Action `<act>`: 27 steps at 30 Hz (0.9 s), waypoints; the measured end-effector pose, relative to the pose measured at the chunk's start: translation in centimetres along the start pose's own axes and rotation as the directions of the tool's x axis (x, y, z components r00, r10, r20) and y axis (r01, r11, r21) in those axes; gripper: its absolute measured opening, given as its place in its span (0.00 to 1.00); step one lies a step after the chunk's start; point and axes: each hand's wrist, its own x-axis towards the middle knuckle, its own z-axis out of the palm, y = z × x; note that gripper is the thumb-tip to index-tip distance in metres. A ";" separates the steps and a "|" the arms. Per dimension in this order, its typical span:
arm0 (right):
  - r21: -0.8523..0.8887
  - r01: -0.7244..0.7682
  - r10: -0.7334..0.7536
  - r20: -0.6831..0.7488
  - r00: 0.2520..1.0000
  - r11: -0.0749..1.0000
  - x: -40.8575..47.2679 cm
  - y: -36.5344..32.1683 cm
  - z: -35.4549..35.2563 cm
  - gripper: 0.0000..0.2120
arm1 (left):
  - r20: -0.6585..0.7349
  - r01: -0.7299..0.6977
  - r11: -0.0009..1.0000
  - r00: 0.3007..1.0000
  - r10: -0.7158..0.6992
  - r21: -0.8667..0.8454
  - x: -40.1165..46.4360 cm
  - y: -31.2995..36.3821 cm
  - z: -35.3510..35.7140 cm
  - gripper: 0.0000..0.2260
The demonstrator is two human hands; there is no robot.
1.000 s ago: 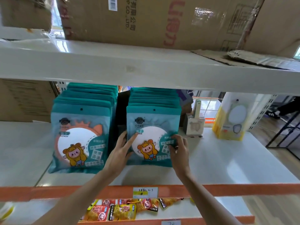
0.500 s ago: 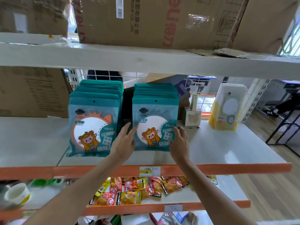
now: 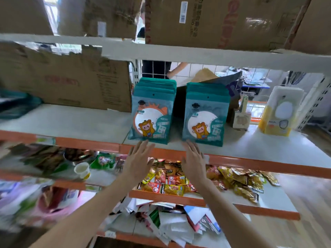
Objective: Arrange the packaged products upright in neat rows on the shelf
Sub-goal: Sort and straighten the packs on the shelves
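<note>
Two rows of teal packets with a cartoon figure stand upright on the white shelf (image 3: 80,120): a left row (image 3: 152,111) and a right row (image 3: 206,119), with a dark gap between them. My left hand (image 3: 139,160) hovers in front of the shelf's orange edge, fingers straight and spread, holding nothing. My right hand (image 3: 194,161) is beside it, also flat and empty, just below the right row. Neither hand touches a packet.
A large cardboard box (image 3: 68,81) fills the shelf's left side. A small beige item (image 3: 240,117) and yellow-white packets (image 3: 281,111) stand to the right. Snack packets (image 3: 172,183) and a paper cup (image 3: 82,170) lie on the lower shelf. A person stands behind the rack.
Both hands have let go of the right row's front packet and drawn back below the shelf edge. The view has pulled away and swung left.
</note>
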 end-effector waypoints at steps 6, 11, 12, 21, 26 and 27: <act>0.076 0.115 -0.123 0.106 0.987 0.990 -1.8 -8.1 3.5 0.25 | -0.040 0.144 0.984 0.989 -0.140 0.102 -6.1 -7.6 -4.0 0.20; 0.140 0.209 -0.229 0.143 0.963 0.968 -2.0 -13.4 6.6 0.24 | -0.078 0.254 0.963 0.966 -0.247 0.092 -10.2 -12.5 -6.6 0.25; 0.145 0.225 -0.247 0.161 0.955 0.964 -2.0 -14.5 7.3 0.23 | -0.096 0.276 0.957 0.959 -0.268 0.083 -10.8 -13.5 -6.8 0.24; 0.239 0.345 -0.401 0.252 0.881 0.908 1.2 -24.7 12.7 0.24 | -0.155 0.411 0.908 0.905 -0.396 0.082 -12.6 -23.8 -10.4 0.23; 0.238 0.401 -0.454 0.244 0.857 0.885 4.2 -32.9 16.9 0.22 | -0.174 0.433 0.892 0.896 -0.409 0.128 -12.9 -32.4 -13.4 0.25; 0.249 0.396 -0.453 0.249 0.856 0.884 4.6 -34.7 18.0 0.22 | -0.176 0.442 0.887 0.891 -0.418 0.131 -13.1 -34.2 -14.3 0.26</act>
